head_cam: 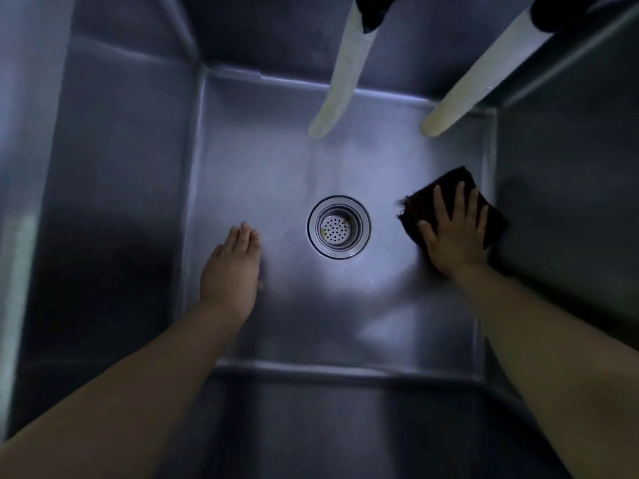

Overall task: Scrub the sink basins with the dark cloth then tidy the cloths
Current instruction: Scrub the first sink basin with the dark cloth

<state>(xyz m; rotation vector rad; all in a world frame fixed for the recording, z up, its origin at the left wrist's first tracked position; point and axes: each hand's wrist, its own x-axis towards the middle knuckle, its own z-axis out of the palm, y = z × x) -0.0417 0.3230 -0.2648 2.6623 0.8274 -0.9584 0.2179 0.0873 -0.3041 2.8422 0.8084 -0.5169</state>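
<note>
While the right hand [453, 233] presses the folded dark brown cloth [449, 205] flat, fingers [458, 198] spread, on the steel sink basin [276, 167] floor's right edge, left hand [231, 271] braces, fingers together; suggest overlapping strokes toward the round perforated drain [338, 227]

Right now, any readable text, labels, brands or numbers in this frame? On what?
None readable.
Sink basin: no stamp or mark.
Drain strainer: holes only.
Dark cloth under the right hand: no tag visible.
Two pale hoses: blank.
</note>
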